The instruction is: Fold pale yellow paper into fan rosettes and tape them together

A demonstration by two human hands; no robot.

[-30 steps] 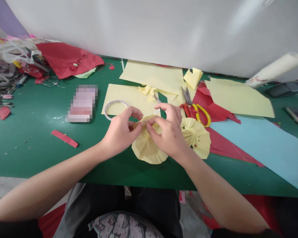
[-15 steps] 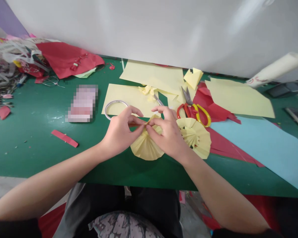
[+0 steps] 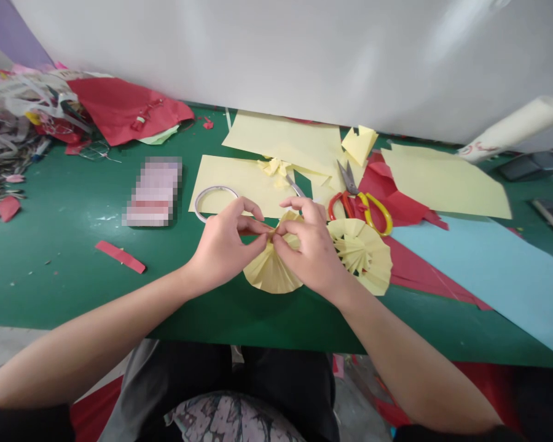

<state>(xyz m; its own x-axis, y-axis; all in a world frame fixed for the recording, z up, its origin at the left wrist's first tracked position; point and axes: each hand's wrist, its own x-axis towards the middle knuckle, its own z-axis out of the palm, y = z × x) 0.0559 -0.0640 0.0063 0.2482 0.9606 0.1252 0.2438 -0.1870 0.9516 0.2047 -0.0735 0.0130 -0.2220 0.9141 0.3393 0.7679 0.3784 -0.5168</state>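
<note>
A pleated yellow paper fan (image 3: 273, 270) is spread in a rounded shape just above the green table (image 3: 198, 322). My left hand (image 3: 228, 242) pinches it near its gathered centre, thumb against fingertips. From the other side my right hand (image 3: 311, 248) pinches the same spot, its fingertips meeting those of the left. The hands hide part of the fan's upper side. Just right of my right hand lies a second pleated yellow paper rosette (image 3: 371, 261) with cut-out holes. A roll of tape (image 3: 203, 199) lies behind my left hand.
Scissors (image 3: 350, 181) with red and yellow handles lie behind the rosette. Yellow paper sheets (image 3: 281, 135), red paper (image 3: 415, 264) and a light blue sheet (image 3: 498, 270) cover the back and right. A red strip (image 3: 120, 256) and a blurred-out flat object (image 3: 153, 191) lie left, near heaped scraps (image 3: 23, 116).
The fan has tilted slightly, its lower edge a little higher than before. Both hands keep their pinch at its centre, with only tiny finger movements.
</note>
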